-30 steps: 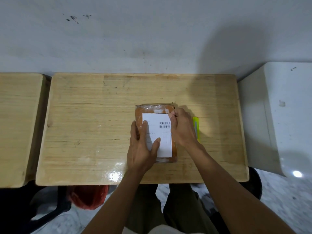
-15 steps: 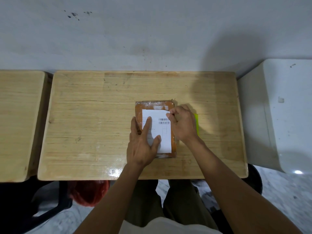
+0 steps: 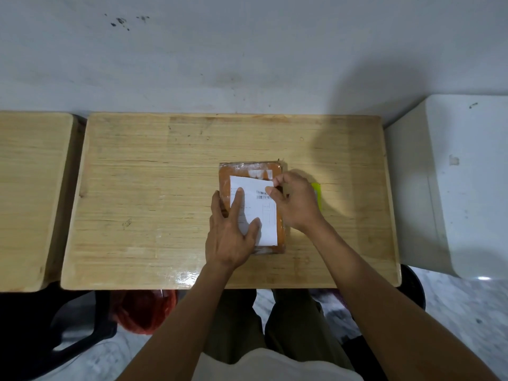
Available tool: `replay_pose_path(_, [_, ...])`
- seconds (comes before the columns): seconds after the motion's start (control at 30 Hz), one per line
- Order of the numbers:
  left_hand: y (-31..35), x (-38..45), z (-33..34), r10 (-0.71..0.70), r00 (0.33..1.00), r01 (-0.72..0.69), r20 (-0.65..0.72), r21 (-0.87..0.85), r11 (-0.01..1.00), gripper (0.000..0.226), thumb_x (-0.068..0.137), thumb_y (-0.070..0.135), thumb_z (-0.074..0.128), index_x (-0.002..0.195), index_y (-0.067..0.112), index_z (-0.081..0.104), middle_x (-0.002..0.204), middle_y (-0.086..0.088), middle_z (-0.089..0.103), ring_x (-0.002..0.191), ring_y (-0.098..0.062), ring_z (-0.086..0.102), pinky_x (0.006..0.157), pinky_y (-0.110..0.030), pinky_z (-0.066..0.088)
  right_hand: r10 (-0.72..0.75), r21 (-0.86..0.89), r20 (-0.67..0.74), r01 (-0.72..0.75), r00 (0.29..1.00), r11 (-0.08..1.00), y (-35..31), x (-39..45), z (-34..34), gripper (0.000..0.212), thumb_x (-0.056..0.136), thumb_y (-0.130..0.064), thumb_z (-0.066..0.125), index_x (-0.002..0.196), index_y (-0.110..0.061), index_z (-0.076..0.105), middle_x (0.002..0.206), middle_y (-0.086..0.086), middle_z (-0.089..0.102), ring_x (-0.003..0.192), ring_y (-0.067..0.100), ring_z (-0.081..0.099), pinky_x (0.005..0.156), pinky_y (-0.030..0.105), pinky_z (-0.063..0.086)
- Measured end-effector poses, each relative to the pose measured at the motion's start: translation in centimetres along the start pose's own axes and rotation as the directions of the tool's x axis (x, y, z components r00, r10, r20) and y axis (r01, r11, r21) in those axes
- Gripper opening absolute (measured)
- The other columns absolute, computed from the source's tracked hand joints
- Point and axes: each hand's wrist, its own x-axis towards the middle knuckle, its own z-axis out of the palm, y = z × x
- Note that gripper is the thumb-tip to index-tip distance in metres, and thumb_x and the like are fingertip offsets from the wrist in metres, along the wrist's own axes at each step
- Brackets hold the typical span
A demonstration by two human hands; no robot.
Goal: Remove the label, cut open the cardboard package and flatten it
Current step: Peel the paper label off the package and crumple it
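1. Cardboard package (image 3: pixel 251 171): you have one, orange-brown and wrapped in clear shiny tape, lying flat on the middle bench (image 3: pixel 154 193), right of its centre.
2. Label (image 3: pixel 261 215): one white paper sheet with two short barcode strips near its top right, lying on the package's upper face and covering most of it.
3. Your left hand (image 3: pixel 231 232) lies palm-down on the lower left of the package. Its grip is spread flat, fingers apart, with one finger and the thumb resting on the label; it presses rather than pinches.
4. Your right hand (image 3: pixel 295 202) sits at the label's top right corner. Its grip is drawn together there, thumb and forefinger tips meeting at the paper's edge, and that corner looks slightly raised off the package; how much is peeled free cannot be told.
5. One yellow-green object (image 3: pixel 316 192) lies on the bench just right of your right hand, mostly hidden behind it; what it is cannot be told.
6. You can count two wooden benches: the one you work on, and a second bench (image 3: pixel 30 193) to its left, separated by a narrow gap.
7. One white cabinet-like unit (image 3: pixel 461 188) stands to the right of the working bench.
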Motion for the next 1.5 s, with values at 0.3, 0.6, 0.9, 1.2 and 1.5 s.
replay_pose_path(0.3, [-0.4, -1.5, 0.5, -0.024, 1.000, 0.025, -0.018, 0.030, 0.999, 0.082, 0.089, 0.069, 0.049, 0.156, 0.039, 0.013, 0.161, -0.002, 0.008, 0.140, -0.029, 0.034, 0.093, -0.052, 0.055, -0.007, -0.054, -0.121, 0.001, 0.993, 0.999, 0.3, -1.1, 1.4, 0.024, 0.092, -0.022, 0.064, 0.114, -0.029, 0.058, 0.085, -0.005, 0.068, 0.100, 0.020, 0.060, 0.078, 0.037, 0.052])
replay_pose_path(0.6, [-0.4, -1.7, 0.7, -0.017, 1.000, 0.017, -0.027, 0.019, 1.000, 0.084, 0.088, 0.071, 0.049, 0.157, 0.037, 0.013, 0.161, -0.003, 0.009, 0.139, -0.029, 0.035, 0.093, -0.051, 0.054, -0.104, -0.153, -0.062, 0.094, 0.993, 0.984, 0.1, -1.1, 1.3, 0.009, 0.088, -0.018, 0.071, 0.093, -0.012, 0.076, 0.087, 0.003, 0.070, 0.099, 0.023, 0.054, 0.086, 0.035, 0.046])
replay_pose_path(0.9, [-1.5, -2.2, 1.0, 0.007, 1.000, -0.006, 0.024, -0.015, 1.000, 0.108, 0.075, 0.082, 0.052, 0.157, 0.039, -0.003, 0.164, -0.007, 0.002, 0.144, -0.036, 0.029, 0.105, -0.054, 0.046, 0.175, -0.063, 0.058, -0.171, 0.983, 0.983, -1.0, -1.0, 0.5, 0.019, 0.093, -0.017, 0.067, 0.076, -0.009, 0.070, 0.142, -0.002, 0.042, 0.131, 0.008, 0.043, 0.089, 0.002, 0.030])
replay_pose_path(1.2, [-1.7, -2.0, 1.2, 0.057, 0.998, -0.057, 0.022, -0.014, 0.998, 0.108, 0.079, 0.078, 0.055, 0.158, 0.034, -0.005, 0.164, -0.010, 0.001, 0.143, -0.038, 0.029, 0.107, -0.054, 0.042, 0.311, 0.032, 0.280, -0.333, 0.908, 0.942, -2.0, -0.1, -0.4, 0.020, 0.090, -0.017, 0.071, 0.079, -0.002, 0.070, 0.147, -0.007, 0.027, 0.121, 0.003, 0.038, 0.093, 0.021, 0.037])
replay_pose_path(1.5, [-1.4, -2.0, 0.9, 0.088, 0.996, -0.088, -0.001, -0.037, 0.995, 0.110, 0.078, 0.075, 0.058, 0.160, 0.026, 0.002, 0.162, -0.008, 0.002, 0.140, -0.033, 0.030, 0.106, -0.050, 0.042, 0.433, 0.219, 0.391, -0.540, 0.812, 0.813, -2.0, 0.9, -0.3, 0.034, 0.085, -0.007, 0.075, 0.115, -0.002, 0.061, 0.128, -0.012, 0.041, 0.098, -0.001, 0.050, 0.079, 0.022, 0.042])
